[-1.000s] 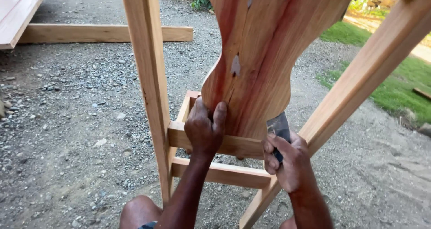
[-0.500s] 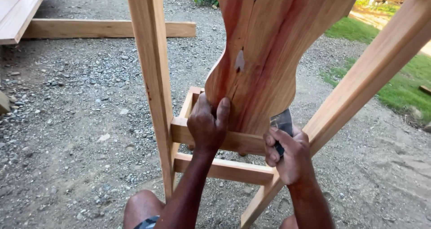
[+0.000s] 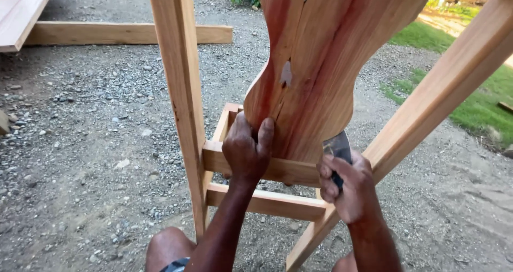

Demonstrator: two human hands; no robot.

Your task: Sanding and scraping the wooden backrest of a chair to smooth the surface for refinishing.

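Gripping the wavy slab's (image 3: 320,74) lower edge, left hand (image 3: 247,152) fingers curl; right hand (image 3: 347,186) fists a scraper (image 3: 336,146).

A wooden frame (image 3: 184,106) stands on the gravel ground (image 3: 91,144). The curved slab (image 3: 320,74) rests on its upper crossbar (image 3: 288,170). On the gravel, behind the frame, lies a long beam (image 3: 117,33), and right is grass (image 3: 481,106).

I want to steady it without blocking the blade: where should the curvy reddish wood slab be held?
Grip the curvy reddish wood slab at its lower left edge, from the left, as the left hand does. The bulge there gives purchase, while the right hand works the metal blade at the lower right.
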